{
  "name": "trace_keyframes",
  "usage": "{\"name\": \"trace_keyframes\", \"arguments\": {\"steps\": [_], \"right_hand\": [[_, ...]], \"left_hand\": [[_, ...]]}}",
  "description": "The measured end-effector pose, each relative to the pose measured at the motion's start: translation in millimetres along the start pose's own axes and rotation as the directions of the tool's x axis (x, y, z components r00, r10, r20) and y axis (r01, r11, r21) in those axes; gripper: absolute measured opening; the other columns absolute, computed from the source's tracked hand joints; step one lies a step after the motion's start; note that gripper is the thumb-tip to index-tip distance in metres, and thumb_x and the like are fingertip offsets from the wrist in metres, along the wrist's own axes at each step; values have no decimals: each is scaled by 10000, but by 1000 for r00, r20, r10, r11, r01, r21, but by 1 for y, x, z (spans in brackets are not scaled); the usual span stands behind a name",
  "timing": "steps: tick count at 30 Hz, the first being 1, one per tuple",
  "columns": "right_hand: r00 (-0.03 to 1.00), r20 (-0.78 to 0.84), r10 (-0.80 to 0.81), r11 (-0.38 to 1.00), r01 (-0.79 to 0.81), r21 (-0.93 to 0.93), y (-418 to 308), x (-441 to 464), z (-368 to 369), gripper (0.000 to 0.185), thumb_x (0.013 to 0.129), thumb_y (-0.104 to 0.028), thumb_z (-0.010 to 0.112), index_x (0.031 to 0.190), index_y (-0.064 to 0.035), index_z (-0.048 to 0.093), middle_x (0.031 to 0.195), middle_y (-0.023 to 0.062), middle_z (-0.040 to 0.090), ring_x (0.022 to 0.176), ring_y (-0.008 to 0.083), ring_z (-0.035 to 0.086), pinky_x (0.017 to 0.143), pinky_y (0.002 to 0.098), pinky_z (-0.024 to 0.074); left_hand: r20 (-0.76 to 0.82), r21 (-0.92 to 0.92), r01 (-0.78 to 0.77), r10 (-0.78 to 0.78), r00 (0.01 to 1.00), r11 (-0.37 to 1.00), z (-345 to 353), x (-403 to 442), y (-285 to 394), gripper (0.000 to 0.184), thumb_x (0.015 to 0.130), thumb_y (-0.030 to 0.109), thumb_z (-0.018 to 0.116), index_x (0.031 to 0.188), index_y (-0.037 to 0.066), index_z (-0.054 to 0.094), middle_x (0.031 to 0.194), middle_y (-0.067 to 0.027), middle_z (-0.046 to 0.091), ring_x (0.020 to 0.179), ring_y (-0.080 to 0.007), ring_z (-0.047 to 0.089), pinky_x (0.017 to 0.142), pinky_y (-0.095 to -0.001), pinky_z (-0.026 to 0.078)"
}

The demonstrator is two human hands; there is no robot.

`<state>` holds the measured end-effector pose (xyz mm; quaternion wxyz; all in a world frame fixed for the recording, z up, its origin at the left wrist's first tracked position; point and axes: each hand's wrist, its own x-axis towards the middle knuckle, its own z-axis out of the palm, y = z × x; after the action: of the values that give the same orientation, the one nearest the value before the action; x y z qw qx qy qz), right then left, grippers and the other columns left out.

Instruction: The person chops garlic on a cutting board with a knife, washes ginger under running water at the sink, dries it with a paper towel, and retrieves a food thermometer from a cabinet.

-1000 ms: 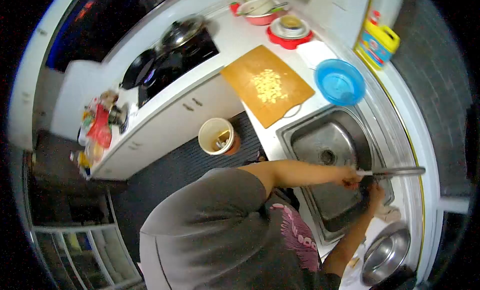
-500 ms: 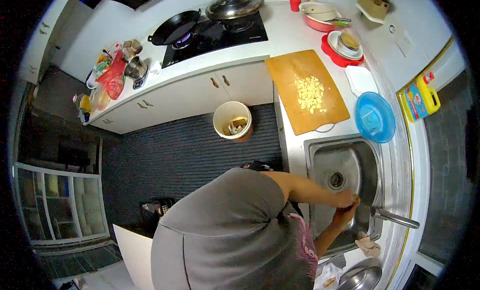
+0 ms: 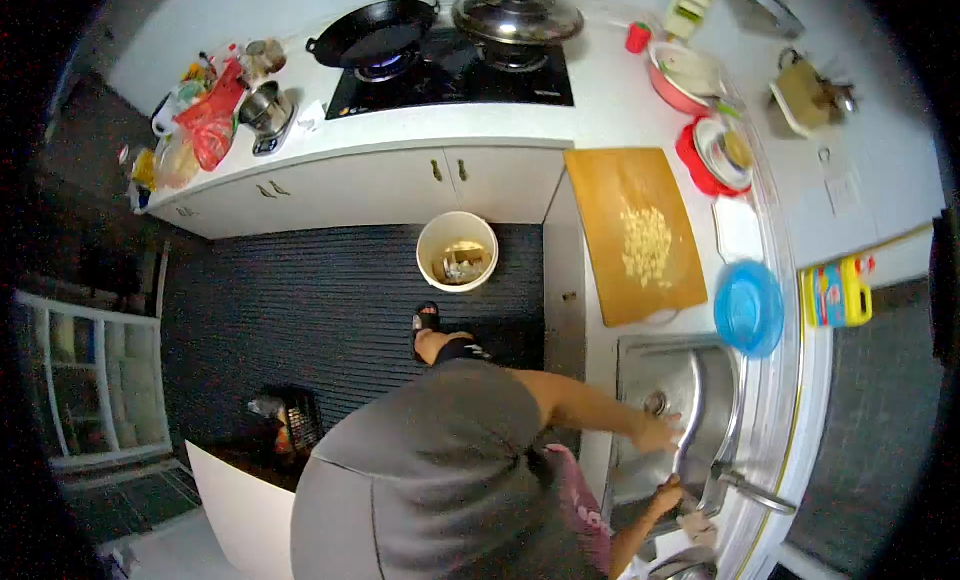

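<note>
My left hand (image 3: 657,432) is over the steel sink (image 3: 715,375), fingers spread, holding nothing that shows. Lower down, near the base of the faucet (image 3: 762,495), is my right hand (image 3: 667,495). Its fingers are small and blurred, so their grip cannot be made out. A tan cloth (image 3: 697,527) lies at the sink's edge just beside the right hand. The drain (image 3: 655,402) shows beyond the left hand.
A wooden cutting board (image 3: 600,270) with chopped pale pieces (image 3: 647,245) lies beyond the sink, beside a blue basin (image 3: 748,310). A wok (image 3: 375,33) sits over a lit burner; a lidded pan (image 3: 517,15) stands alongside. A bucket (image 3: 425,270) stands on the floor.
My hands were together over the sink and are now apart. The left has opened out; the right has drawn back toward the faucet side. The view has shifted, showing a sandalled foot.
</note>
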<state>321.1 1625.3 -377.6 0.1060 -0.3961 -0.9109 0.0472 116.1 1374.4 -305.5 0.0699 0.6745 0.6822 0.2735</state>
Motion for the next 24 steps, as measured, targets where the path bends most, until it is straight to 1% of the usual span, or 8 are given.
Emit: {"name": "trace_keyframes", "arguments": {"steps": [3, 6, 8, 9, 12, 15, 18, 24], "right_hand": [[763, 630, 143, 691, -533, 488, -121, -12, -150, 424, 919, -418, 479, 959, -19, 615, 656, 80, 592, 525, 125, 510, 460, 266, 420], [856, 485, -178, 10, -491, 871, -207, -46, -209, 378, 914, -402, 504, 902, -40, 610, 579, 34, 542, 465, 99, 458, 378, 258, 333], [941, 182, -287, 904, 203, 376, -165, -48, -120, 388, 906, -405, 518, 881, -30, 616, 584, 40, 543, 459, 118, 449, 379, 265, 336], [944, 23, -329, 938, 330, -108, -141, -50, -74, 393, 902, -406, 525, 870, -25, 618, 587, 43, 543, 456, 128, 445, 379, 269, 337], [897, 442, -12, 985, -65, 157, -319, -91, -75, 470, 892, -415, 477, 910, 25, 641, 604, 146, 562, 538, 221, 524, 479, 401, 395], [742, 540, -397, 784, -33, 620, -535, -188, -50, 400, 900, -378, 519, 1005, -3, 612, 692, 65, 578, 544, 240, 511, 524, 373, 431], [289, 414, -863, 483, 712, 510, -693, -268, -54, 366, 874, -311, 545, 1054, 5, 589, 1007, 231, 599, 901, 399, 579, 742, 412, 474], [-265, 288, -920, 97, 558, 824, -842, -352, -43, 284, 817, -193, 597, 1065, -57, 621, 1095, 176, 588, 966, 363, 575, 812, 399, 478]], "left_hand": [[-127, -423, -30, -27, 991, 905, -87, -45, 36, 545, 834, 271, 587, 1328, 103, 429, 1342, -212, 421, 1251, -294, 407, 992, -485, 354], [-55, -837, -85, 72, 996, 541, -145, -88, -4, 480, 854, 168, 575, 1315, 117, 448, 1345, -176, 432, 1220, -298, 431, 956, -402, 409], [-213, -545, -119, 0, 977, 830, -145, -150, -42, 396, 859, 99, 543, 1250, 53, 502, 1334, -194, 437, 1177, -329, 459, 961, -371, 404], [-306, -367, -55, -65, 950, 929, -163, -189, -47, 379, 862, 89, 529, 1237, 39, 505, 1331, -199, 436, 1174, -342, 458, 963, -377, 401], [-201, -586, 263, -453, 869, 766, -218, -322, -51, 348, 877, 121, 502, 1210, 21, 514, 1314, -208, 442, 1186, -355, 443, 974, -397, 386], [6, -779, 544, -864, 503, 311, -209, -428, -42, 379, 884, 297, 518, 1173, 52, 549, 1157, -174, 557, 1049, -291, 540, 878, -389, 436], [124, -959, -177, -890, 440, -221, -203, -519, -48, 419, 897, 415, 489, 1071, 41, 560, 987, -96, 601, 822, -210, 579, 673, -329, 472], [106, -619, -782, -994, 12, -75, -181, -677, -64, 197, 869, 272, 544, 962, 103, 581, 810, -35, 611, 679, -166, 581, 588, -285, 469]]}}
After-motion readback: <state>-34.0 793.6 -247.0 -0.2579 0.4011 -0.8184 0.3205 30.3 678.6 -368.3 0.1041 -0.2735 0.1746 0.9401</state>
